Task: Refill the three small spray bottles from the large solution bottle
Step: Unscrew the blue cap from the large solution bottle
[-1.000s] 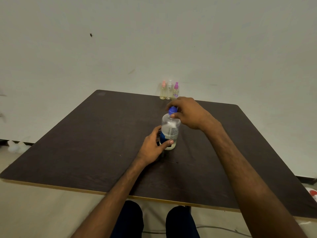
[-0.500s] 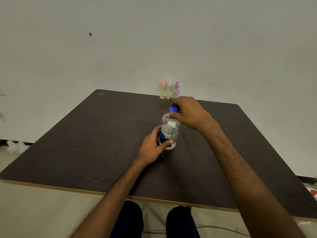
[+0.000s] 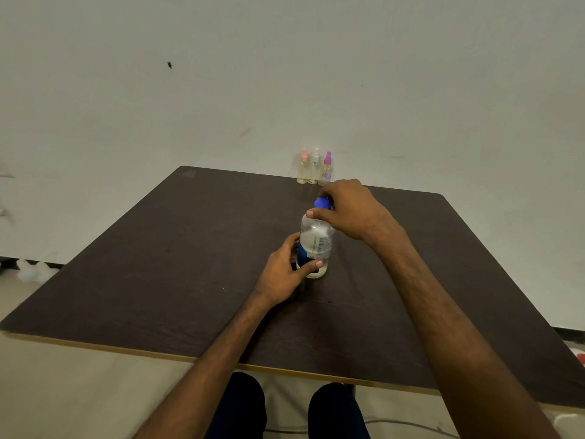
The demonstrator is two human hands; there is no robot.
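Observation:
The large clear solution bottle (image 3: 316,240) stands upright at the middle of the dark table (image 3: 158,264); a little pale liquid shows at its base. My left hand (image 3: 283,270) grips its lower body from the left. My right hand (image 3: 348,210) is closed over its blue cap (image 3: 321,203) from the right. Three small spray bottles stand in a row at the table's far edge: one with a pink top (image 3: 303,167), one with a white top (image 3: 314,167), one with a purple top (image 3: 326,168). They hold yellowish liquid.
A plain wall rises right behind the table's far edge. My knees (image 3: 285,407) show below the near edge, with a cable on the floor. White objects (image 3: 31,270) lie on the floor at the left. A red and white item (image 3: 579,356) sits at the right.
My right hand has shifted slightly on the blue cap, its thumb now lower against the bottle's shoulder. The bottle and my left hand have stayed in place.

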